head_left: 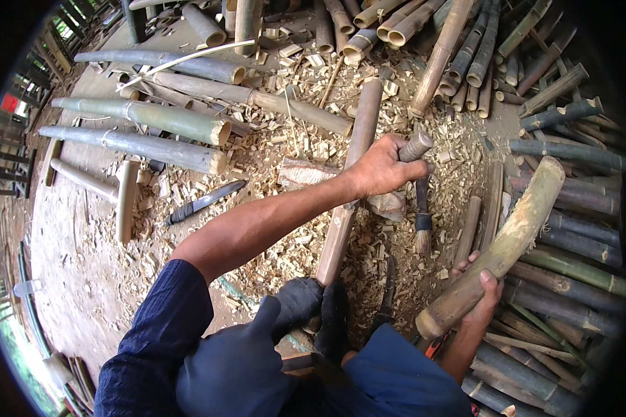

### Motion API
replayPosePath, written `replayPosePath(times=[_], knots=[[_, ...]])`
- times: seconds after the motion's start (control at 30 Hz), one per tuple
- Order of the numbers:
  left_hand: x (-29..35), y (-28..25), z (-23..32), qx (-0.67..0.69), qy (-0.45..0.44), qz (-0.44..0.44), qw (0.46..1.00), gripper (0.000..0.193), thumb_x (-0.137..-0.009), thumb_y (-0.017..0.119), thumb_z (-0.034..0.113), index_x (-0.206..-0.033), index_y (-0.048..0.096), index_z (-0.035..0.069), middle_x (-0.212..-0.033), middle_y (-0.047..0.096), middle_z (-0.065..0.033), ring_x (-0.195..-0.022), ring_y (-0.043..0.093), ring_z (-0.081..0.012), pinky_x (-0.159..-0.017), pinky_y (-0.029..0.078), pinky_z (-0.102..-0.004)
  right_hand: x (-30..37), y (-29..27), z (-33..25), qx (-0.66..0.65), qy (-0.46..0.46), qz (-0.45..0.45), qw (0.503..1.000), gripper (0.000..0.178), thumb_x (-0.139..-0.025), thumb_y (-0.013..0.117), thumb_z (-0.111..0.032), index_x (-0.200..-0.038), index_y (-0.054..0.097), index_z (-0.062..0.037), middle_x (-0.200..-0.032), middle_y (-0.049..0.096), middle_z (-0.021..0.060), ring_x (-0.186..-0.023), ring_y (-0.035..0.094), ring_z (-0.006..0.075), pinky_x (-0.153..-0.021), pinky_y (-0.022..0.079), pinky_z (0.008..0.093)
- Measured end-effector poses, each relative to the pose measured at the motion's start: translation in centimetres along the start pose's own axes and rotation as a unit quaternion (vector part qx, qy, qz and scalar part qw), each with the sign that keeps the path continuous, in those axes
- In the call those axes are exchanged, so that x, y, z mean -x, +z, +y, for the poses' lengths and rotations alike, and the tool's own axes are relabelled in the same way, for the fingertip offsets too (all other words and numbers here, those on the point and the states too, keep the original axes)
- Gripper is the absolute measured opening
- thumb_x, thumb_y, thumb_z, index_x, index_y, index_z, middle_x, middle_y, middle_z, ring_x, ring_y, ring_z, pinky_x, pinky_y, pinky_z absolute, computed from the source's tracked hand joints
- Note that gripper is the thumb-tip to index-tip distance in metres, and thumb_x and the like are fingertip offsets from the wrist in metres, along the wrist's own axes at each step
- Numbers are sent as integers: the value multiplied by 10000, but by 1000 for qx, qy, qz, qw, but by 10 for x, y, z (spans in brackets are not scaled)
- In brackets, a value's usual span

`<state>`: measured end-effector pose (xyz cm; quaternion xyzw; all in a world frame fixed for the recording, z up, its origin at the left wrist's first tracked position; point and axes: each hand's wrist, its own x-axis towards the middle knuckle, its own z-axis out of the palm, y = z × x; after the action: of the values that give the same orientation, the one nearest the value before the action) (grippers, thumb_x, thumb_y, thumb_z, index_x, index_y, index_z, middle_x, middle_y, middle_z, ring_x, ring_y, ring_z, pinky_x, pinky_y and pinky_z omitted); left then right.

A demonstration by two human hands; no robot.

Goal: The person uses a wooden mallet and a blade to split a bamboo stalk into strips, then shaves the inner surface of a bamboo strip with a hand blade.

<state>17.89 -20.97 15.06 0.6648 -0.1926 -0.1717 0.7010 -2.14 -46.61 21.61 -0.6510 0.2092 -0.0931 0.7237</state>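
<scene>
Left hand grips tool handle; right hand cradles bamboo.

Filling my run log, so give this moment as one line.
left hand: grips tool handle | right hand: holds thick bamboo section

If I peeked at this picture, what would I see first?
First you'd see the left hand in the middle, gripping the handle of a tool over a long bamboo pole. Lower right, the right hand holds a thick bamboo piece. Pale wood chips cover the ground, a knife lies at left, and bamboo poles are piled all around.
</scene>
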Motion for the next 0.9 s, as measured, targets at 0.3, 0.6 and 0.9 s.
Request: replayPosePath(times=[0.3, 0.6, 0.9], knots=[[-1, -1, -3, 60, -11, 19, 998, 348, -858, 769, 289, -677, 645, 18, -619, 575, -3, -599, 522, -104, -585, 438, -323, 13, 24, -4, 130, -80, -94, 984, 779, -727, 730, -115, -1409, 380, 25, -1063, 584, 163, -832, 641, 224, -736, 566, 376], [1, -7, -2, 46, -30, -3, 998, 317, -908, 760, 300, -773, 676, 26, -642, 570, 13, -611, 534, -87, -586, 446, -314, 21, 37, -6, 173, -79, -94, 977, 785, -705, 718, -99, -1412, 400, 24, -1053, 602, 156, -847, 645, 226, -760, 556, 373], [0, -20, -21, 76, 29, 6, 997, 256, -918, 737, 208, -750, 626, 49, -658, 594, 8, -579, 542, -82, -554, 462, -282, 15, 38, -35, 213, -80, -118, 967, 984, -719, 756, -95, -1561, 258, 5, -1094, 611, 152, -880, 653, 217, -781, 562, 354]])
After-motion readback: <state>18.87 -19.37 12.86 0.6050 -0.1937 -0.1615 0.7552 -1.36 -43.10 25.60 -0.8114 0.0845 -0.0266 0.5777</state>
